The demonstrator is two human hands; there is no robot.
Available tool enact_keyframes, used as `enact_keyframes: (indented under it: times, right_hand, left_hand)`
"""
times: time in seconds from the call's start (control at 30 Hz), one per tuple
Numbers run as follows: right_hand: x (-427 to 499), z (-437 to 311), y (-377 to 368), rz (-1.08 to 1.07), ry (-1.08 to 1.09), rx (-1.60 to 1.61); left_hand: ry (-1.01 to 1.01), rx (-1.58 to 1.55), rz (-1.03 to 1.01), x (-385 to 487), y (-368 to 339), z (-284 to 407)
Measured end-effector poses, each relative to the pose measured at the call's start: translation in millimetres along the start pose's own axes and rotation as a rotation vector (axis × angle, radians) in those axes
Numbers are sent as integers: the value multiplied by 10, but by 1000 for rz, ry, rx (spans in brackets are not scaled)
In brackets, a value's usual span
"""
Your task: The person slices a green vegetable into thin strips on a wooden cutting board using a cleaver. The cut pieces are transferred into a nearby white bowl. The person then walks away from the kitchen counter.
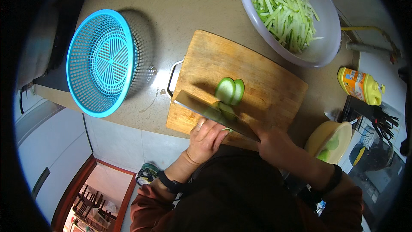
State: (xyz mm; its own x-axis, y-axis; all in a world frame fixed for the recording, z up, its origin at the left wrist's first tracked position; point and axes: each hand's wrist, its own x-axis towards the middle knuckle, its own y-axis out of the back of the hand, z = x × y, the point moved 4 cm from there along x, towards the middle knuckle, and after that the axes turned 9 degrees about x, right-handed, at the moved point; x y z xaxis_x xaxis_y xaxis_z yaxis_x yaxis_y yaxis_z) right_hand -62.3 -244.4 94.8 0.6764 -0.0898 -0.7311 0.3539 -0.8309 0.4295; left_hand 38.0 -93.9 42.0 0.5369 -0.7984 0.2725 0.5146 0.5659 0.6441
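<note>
My right hand (272, 141) grips a broad-bladed cleaver (196, 103) by its handle end. The blade slants across the front of a wooden cutting board (212, 54). Close beside the blade, the curled fingers of my left hand (206, 140) hold a piece of green-skinned squash (228, 130), mostly hidden by the fingers and the cleaver. Two oval squash slices (229, 90) with pale flesh overlap on the board beyond the blade. A dim green reflection shows on the blade's face.
A blue plastic colander (131, 67) stands left of the board's metal handle (171, 79). At the back right, a whitish basin (325, 38) holds squash strips (286, 13). To the right are a yellow jug (362, 86) and a cream bowl (344, 135) with green pieces inside.
</note>
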Motion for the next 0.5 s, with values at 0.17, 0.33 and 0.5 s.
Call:
enact_keyframes:
  times: [0.17,0.33,0.5]
  right_hand:
    - [374,76,-116,8,-53,4]
    - [406,187,-125,35,29,-8]
    - [190,174,-6,67,57,106]
  left_hand:
    - [-1,3,-9,15,1,-11]
    - [1,6,18,15,4,17]
    - [15,20,33,-65,-36,8]
